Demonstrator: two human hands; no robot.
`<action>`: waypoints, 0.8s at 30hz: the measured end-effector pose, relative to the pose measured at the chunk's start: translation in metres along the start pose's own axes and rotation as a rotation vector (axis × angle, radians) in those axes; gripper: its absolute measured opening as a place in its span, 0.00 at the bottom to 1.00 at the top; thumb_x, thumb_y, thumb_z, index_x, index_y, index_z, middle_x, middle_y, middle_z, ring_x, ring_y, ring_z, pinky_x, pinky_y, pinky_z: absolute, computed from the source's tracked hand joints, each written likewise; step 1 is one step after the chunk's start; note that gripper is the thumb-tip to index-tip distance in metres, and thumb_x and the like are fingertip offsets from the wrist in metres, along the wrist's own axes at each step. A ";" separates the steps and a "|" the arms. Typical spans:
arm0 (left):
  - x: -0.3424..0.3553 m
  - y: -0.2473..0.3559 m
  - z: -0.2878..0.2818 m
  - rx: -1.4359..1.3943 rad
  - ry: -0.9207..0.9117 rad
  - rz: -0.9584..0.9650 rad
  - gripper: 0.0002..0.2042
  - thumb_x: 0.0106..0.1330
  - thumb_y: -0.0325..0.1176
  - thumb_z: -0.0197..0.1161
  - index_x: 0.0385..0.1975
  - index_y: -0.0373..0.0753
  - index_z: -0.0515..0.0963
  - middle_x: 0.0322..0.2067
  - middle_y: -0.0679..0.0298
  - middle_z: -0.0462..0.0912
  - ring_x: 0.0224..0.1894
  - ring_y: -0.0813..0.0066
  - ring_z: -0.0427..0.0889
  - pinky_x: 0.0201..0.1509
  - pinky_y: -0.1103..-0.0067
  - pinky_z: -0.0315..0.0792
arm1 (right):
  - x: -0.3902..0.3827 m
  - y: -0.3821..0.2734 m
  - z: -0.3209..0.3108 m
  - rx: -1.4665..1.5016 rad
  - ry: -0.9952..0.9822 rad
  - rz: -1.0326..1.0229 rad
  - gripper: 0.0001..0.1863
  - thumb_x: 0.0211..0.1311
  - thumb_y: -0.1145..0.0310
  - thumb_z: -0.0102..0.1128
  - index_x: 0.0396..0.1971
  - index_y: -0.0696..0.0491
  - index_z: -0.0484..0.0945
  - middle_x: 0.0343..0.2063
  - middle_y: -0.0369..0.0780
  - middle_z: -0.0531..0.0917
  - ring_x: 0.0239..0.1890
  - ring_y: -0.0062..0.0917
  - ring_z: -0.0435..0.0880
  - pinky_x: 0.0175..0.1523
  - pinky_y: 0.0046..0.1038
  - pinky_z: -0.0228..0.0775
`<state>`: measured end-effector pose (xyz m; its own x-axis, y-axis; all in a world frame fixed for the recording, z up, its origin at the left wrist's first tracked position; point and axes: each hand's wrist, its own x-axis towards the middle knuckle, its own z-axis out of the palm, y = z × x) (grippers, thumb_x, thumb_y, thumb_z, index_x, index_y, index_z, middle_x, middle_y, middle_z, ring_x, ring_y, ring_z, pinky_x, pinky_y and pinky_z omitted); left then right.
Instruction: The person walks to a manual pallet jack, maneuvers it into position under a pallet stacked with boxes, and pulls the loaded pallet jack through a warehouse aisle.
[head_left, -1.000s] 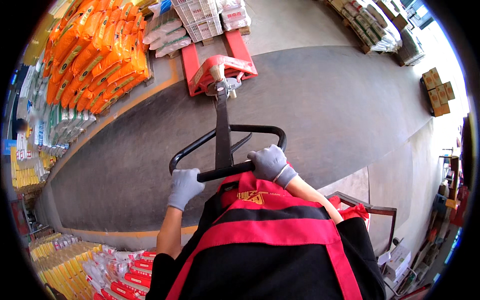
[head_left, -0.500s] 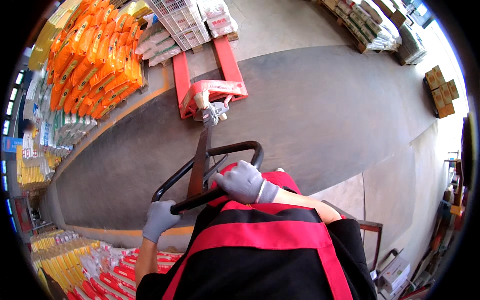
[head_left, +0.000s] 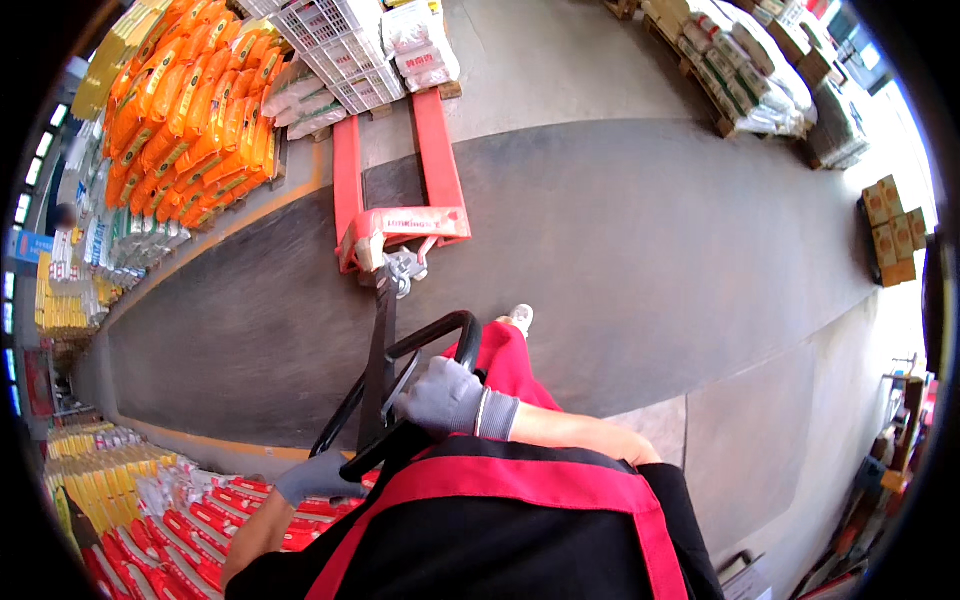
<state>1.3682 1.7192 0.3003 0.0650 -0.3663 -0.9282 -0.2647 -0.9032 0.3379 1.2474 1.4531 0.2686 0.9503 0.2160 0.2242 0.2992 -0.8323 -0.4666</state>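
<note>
On my far left I see glossy orange sacks (head_left: 180, 110) stacked in slanting rows. My left hand (head_left: 318, 478), in a grey knit glove, has its fingers curled around the black tubular loop handle (head_left: 400, 400) of the red steel pallet jack (head_left: 395, 215). My right hand (head_left: 445, 398) grips it too. The jack's forks reach under white lattice crates (head_left: 335, 45) on smooth grey floor (head_left: 650, 250).

Ahead: pallet truck (head_left: 400, 225), forks under a loaded pallet (head_left: 345, 50)
Handle (head_left: 395, 395): between truck and person
Left: stacked sacks (head_left: 185, 110)
Right: cartons (head_left: 890, 230)
</note>
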 end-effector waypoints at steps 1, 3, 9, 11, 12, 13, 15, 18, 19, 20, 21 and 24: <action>0.007 0.020 -0.002 0.030 -0.115 -0.109 0.18 0.51 0.41 0.70 0.33 0.34 0.76 0.19 0.63 0.79 0.16 0.77 0.75 0.23 0.79 0.70 | -0.004 0.011 -0.008 0.003 -0.013 -0.020 0.06 0.46 0.65 0.57 0.19 0.48 0.81 0.18 0.36 0.80 0.27 0.31 0.83 0.29 0.32 0.75; 0.013 0.075 -0.010 -0.058 -0.193 -0.119 0.14 0.51 0.40 0.68 0.29 0.35 0.77 0.15 0.64 0.76 0.13 0.77 0.74 0.17 0.81 0.66 | -0.012 0.038 -0.019 0.002 -0.021 -0.053 0.06 0.46 0.64 0.57 0.19 0.48 0.80 0.17 0.37 0.79 0.26 0.31 0.83 0.28 0.33 0.74; 0.069 0.161 0.010 -0.427 -0.163 0.111 0.19 0.50 0.38 0.69 0.37 0.36 0.72 0.14 0.65 0.74 0.10 0.78 0.71 0.10 0.83 0.61 | -0.027 0.125 -0.086 -0.097 -0.252 -0.103 0.07 0.42 0.63 0.60 0.22 0.48 0.77 0.19 0.36 0.79 0.28 0.29 0.82 0.31 0.32 0.69; 0.074 0.173 0.020 -0.563 -0.084 0.086 0.21 0.50 0.38 0.70 0.40 0.36 0.71 0.14 0.66 0.74 0.10 0.79 0.70 0.11 0.83 0.62 | -0.027 0.149 -0.106 -0.122 -0.295 -0.119 0.06 0.40 0.64 0.61 0.21 0.48 0.78 0.19 0.36 0.80 0.29 0.29 0.82 0.32 0.32 0.69; 0.070 0.193 0.014 -0.623 -0.042 0.020 0.20 0.50 0.39 0.70 0.38 0.36 0.71 0.14 0.66 0.74 0.10 0.80 0.70 0.12 0.83 0.62 | -0.022 0.159 -0.116 -0.140 -0.304 -0.126 0.06 0.39 0.65 0.62 0.21 0.48 0.78 0.20 0.36 0.80 0.29 0.30 0.82 0.33 0.32 0.69; 0.071 0.208 0.014 -0.687 -0.001 -0.035 0.19 0.50 0.39 0.71 0.36 0.37 0.72 0.14 0.67 0.74 0.10 0.81 0.70 0.13 0.83 0.62 | -0.024 0.169 -0.108 -0.109 -0.257 -0.136 0.06 0.38 0.66 0.62 0.21 0.48 0.79 0.20 0.37 0.80 0.29 0.31 0.83 0.33 0.32 0.70; 0.071 0.220 0.023 -0.612 0.196 -0.044 0.18 0.50 0.39 0.71 0.34 0.37 0.73 0.14 0.68 0.73 0.11 0.81 0.69 0.14 0.84 0.62 | -0.023 0.184 -0.099 -0.044 -0.237 -0.189 0.07 0.37 0.67 0.62 0.21 0.49 0.79 0.20 0.38 0.80 0.29 0.33 0.82 0.33 0.33 0.70; 0.082 0.223 0.051 -0.498 0.521 -0.116 0.15 0.50 0.39 0.70 0.28 0.35 0.76 0.14 0.68 0.73 0.14 0.81 0.70 0.18 0.81 0.65 | -0.024 0.189 -0.117 -0.003 -0.275 -0.253 0.06 0.38 0.69 0.62 0.22 0.50 0.79 0.20 0.40 0.80 0.28 0.35 0.82 0.33 0.35 0.71; 0.089 0.225 0.058 -0.392 0.660 -0.114 0.15 0.48 0.39 0.70 0.28 0.34 0.76 0.15 0.67 0.74 0.17 0.79 0.72 0.21 0.78 0.67 | -0.026 0.194 -0.114 -0.043 -0.249 -0.283 0.05 0.40 0.67 0.61 0.21 0.49 0.80 0.21 0.39 0.81 0.28 0.34 0.82 0.33 0.34 0.70; 0.096 0.227 0.066 -0.281 0.795 -0.115 0.16 0.47 0.38 0.70 0.28 0.32 0.77 0.16 0.65 0.76 0.19 0.78 0.74 0.24 0.76 0.69 | -0.029 0.199 -0.109 -0.083 -0.222 -0.313 0.05 0.42 0.65 0.61 0.21 0.47 0.81 0.21 0.38 0.82 0.28 0.32 0.82 0.32 0.33 0.68; 0.104 0.239 0.073 -0.246 0.847 -0.137 0.16 0.46 0.39 0.69 0.28 0.32 0.77 0.17 0.63 0.77 0.21 0.77 0.75 0.26 0.74 0.70 | -0.033 0.206 -0.108 -0.106 -0.277 -0.307 0.05 0.45 0.65 0.60 0.23 0.46 0.82 0.23 0.37 0.83 0.29 0.32 0.83 0.31 0.32 0.68; 0.141 0.268 0.103 -0.167 0.986 -0.192 0.18 0.44 0.43 0.68 0.25 0.33 0.79 0.18 0.53 0.78 0.24 0.63 0.79 0.29 0.68 0.71 | -0.065 0.224 -0.120 -0.213 -0.428 -0.275 0.06 0.47 0.66 0.60 0.26 0.47 0.83 0.26 0.36 0.84 0.32 0.31 0.84 0.31 0.34 0.71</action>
<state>1.2076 1.4482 0.2439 0.8761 -0.1647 -0.4531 -0.0333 -0.9582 0.2840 1.2423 1.1909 0.2523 0.8025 0.5918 -0.0755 0.5600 -0.7909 -0.2467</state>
